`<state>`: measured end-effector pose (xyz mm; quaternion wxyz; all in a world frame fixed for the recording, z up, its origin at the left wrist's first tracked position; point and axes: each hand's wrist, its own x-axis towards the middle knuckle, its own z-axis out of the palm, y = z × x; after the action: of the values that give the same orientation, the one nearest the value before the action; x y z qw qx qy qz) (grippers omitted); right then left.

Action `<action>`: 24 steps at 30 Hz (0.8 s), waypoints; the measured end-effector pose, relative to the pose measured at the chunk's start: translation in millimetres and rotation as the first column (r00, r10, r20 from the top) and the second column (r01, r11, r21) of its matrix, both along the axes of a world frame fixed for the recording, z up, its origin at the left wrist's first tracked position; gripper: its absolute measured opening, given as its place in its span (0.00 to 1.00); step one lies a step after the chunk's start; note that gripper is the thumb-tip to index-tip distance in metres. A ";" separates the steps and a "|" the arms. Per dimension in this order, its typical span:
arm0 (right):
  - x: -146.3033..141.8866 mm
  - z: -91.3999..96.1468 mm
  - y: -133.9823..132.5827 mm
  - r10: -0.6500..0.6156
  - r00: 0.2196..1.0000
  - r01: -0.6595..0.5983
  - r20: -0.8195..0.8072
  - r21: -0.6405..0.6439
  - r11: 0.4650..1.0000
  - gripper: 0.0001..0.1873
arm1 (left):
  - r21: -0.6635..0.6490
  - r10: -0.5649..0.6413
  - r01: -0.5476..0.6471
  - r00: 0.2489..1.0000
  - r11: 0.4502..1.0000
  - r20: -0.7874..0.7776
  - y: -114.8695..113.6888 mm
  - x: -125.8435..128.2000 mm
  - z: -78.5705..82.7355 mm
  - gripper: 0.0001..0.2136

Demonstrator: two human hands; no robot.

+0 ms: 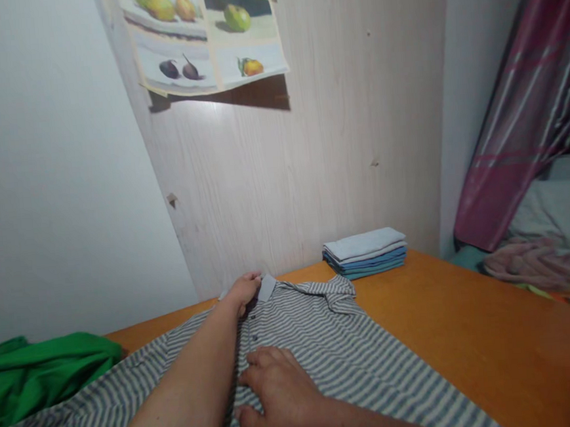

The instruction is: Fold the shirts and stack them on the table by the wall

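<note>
A grey-and-white striped polo shirt lies front up on the table, with a plain grey collar and dark buttons down its placket. My left hand reaches to the far end of the shirt, its fingers closed at the collar. Nearer to me, my right hand rests over the lower placket, fingers apart and thumb out, holding nothing. The shirt's right-side sleeve is bunched near its shoulder. Part of the shirt's left half is hidden under my left forearm.
Folded cloths in grey, blue and teal form a stack at the table's back edge, against the wall. A crumpled green garment lies at left. The orange table extends right, towards a pink curtain and bedding.
</note>
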<state>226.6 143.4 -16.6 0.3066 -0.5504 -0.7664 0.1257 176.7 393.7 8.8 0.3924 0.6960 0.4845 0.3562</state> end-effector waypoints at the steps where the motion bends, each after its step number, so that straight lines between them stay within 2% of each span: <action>1: 0.2 0.2 -0.2 0.003 1.000 -0.003 -0.004 -0.001 1.000 0.21 | 0.027 0.025 -0.025 1.000 0.999 -0.003 0.9 -3.1 1.7 0.16; 4: 0.6 0.1 -0.9 0.014 1.000 -0.014 -0.016 -0.008 1.000 0.23 | 0.137 0.162 -0.156 0.986 0.978 -0.030 6.8 -20.5 7.9 0.12; 7: 0.9 -0.6 -1.0 0.013 1.000 -0.013 -0.018 -0.010 1.000 0.23 | 0.251 0.323 -0.292 0.942 0.923 -0.093 11.7 -46.8 12.3 0.12; 9: 0.9 -0.9 -0.8 0.006 1.000 -0.006 -0.013 -0.006 1.000 0.23 | 0.314 0.372 -0.310 0.914 0.897 -0.159 10.8 -63.5 11.7 0.12; 11: 0.8 -0.7 -0.6 0.004 1.000 -0.004 -0.007 -0.004 1.000 0.22 | 0.353 0.345 -0.249 0.907 0.902 -0.243 5.7 -75.5 7.3 0.11; 14: 0.9 0.3 -0.8 0.009 1.000 -0.009 0.000 0.001 1.000 0.22 | 0.356 0.212 -0.071 0.903 0.932 -0.375 -5.9 -84.5 -4.4 0.08; 17: 1.4 1.3 -1.5 0.012 1.000 -0.012 0.001 -0.002 1.000 0.23 | 0.354 0.114 0.063 0.882 0.933 -0.457 -15.4 -88.0 -15.1 0.09; 20: 2.3 2.2 -2.7 0.014 1.000 -0.014 -0.001 -0.016 1.000 0.23 | 0.348 0.073 0.121 0.865 0.930 -0.496 -19.1 -90.9 -18.0 0.13; 24: 2.6 4.3 -3.9 0.017 1.000 -0.017 0.004 -0.028 0.999 0.23 | 0.317 0.040 0.150 0.852 0.937 -0.522 -21.7 -94.6 -12.6 0.14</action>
<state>229.1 139.5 -12.4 0.2962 -0.5481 -0.7700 0.1377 82.0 372.0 -3.8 0.1283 0.8379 0.4818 0.2223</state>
